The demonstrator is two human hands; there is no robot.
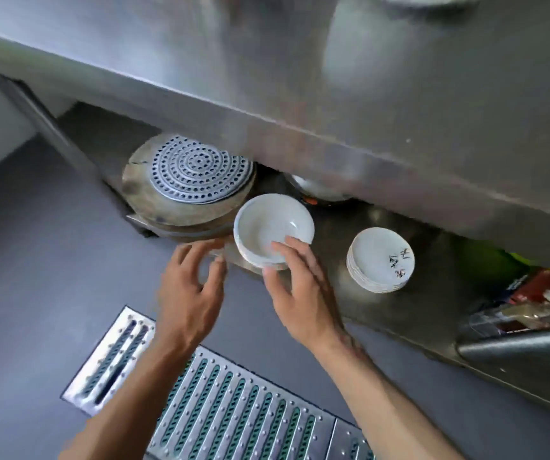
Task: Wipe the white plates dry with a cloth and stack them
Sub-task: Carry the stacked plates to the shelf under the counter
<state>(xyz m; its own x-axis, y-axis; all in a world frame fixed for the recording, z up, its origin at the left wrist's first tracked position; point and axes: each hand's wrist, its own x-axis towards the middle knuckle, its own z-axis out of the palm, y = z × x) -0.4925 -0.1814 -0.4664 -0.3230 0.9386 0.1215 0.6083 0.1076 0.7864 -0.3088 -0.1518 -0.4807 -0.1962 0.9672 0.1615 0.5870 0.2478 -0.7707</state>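
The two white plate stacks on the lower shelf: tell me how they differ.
The held stack has a deep, bowl-like, unmarked top dish; the marked stack has a flatter top plate with black handwriting. The right hand pinches the held stack's rim; nothing touches the marked stack. Both are white and sit on the steel shelf.
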